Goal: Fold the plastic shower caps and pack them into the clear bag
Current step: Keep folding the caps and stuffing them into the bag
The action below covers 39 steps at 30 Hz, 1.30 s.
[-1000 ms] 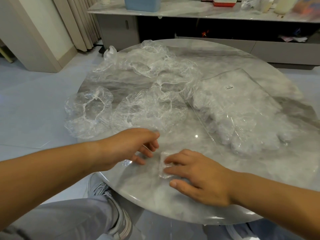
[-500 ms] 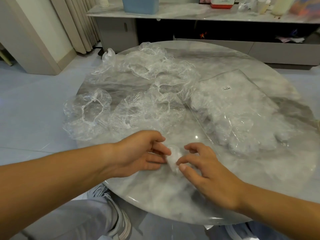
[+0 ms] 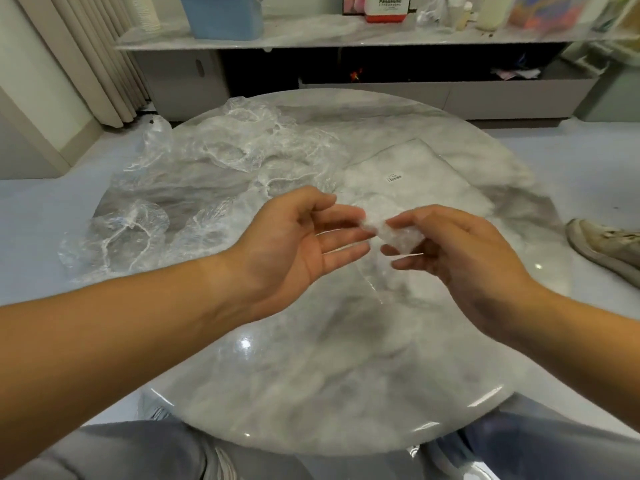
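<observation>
folded cap (image 3: 398, 237): aloft | loose caps (image 3: 225, 168): heaped left | clear bag (image 3: 415, 192): flat

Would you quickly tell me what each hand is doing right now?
Left hand: open, fingers straight.
Right hand: pinching the folded shower cap.

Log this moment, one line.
right hand: pinches folded cap | left hand: fingers straight beside it | clear bag: on table | loose caps: heaped left

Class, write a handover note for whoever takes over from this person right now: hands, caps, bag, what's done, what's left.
Left hand: open, fingertips at the folded cap.
Right hand: pinches that cap above the table.
Clear bag: flat on the table, beyond the hands.
Done: one cap folded small.
Left: bag it; fold the loose caps at far left.
</observation>
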Each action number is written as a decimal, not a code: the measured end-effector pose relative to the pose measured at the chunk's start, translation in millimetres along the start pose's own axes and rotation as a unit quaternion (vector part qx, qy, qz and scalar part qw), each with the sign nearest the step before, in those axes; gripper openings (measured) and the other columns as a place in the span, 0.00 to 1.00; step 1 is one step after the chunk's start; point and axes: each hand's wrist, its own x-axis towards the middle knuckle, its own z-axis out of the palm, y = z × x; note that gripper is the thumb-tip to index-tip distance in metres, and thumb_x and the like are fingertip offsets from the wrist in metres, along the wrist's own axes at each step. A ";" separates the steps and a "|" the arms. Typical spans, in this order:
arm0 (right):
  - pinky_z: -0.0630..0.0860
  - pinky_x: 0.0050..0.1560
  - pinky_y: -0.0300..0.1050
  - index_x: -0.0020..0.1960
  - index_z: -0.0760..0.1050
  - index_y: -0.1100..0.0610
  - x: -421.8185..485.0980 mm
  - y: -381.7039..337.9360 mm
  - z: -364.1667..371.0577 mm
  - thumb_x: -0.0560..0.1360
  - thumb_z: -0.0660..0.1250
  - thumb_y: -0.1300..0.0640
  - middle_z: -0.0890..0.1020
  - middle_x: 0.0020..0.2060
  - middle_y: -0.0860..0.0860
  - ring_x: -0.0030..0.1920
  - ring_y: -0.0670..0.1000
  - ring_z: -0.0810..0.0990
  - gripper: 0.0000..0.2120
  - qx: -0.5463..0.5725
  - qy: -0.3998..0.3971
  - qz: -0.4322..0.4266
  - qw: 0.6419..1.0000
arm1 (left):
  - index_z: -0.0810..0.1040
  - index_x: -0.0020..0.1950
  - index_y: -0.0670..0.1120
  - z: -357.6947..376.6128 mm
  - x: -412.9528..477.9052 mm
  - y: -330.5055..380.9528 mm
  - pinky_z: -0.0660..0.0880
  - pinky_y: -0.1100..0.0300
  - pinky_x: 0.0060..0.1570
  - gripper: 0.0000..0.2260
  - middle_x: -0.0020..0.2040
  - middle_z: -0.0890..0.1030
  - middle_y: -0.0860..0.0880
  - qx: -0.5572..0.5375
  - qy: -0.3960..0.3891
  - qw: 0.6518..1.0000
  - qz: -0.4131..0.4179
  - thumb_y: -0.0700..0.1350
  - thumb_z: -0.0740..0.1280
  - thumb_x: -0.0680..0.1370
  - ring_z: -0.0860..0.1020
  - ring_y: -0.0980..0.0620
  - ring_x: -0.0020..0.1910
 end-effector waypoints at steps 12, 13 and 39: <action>0.82 0.56 0.57 0.35 0.86 0.59 20.9 25.0 -110.0 0.85 0.55 0.46 0.86 0.43 0.61 0.43 0.56 0.86 0.31 -0.009 0.050 0.093 0.994 | 0.83 0.57 0.56 56.9 32.8 -46.1 0.66 0.61 0.68 0.18 0.63 0.77 0.63 0.539 -0.122 0.832 0.044 0.61 0.56 0.80 0.72 0.65 0.65; 0.82 0.56 0.59 0.35 0.86 0.60 19.4 30.2 -116.9 0.85 0.55 0.44 0.86 0.43 0.63 0.43 0.58 0.85 0.32 -0.027 0.025 0.124 0.992 | 0.83 0.58 0.55 55.8 35.7 -50.8 0.61 0.63 0.69 0.20 0.68 0.72 0.63 0.606 -0.140 0.782 0.036 0.61 0.53 0.83 0.67 0.65 0.69; 0.76 0.67 0.58 0.65 0.74 0.68 25.0 65.0 -91.1 0.77 0.57 0.29 0.78 0.64 0.63 0.60 0.62 0.83 0.42 0.204 -0.055 0.277 0.937 | 0.42 0.83 0.47 41.6 42.0 -81.4 0.39 0.52 0.79 0.34 0.82 0.39 0.53 0.844 -0.233 0.467 0.120 0.64 0.46 0.83 0.36 0.58 0.79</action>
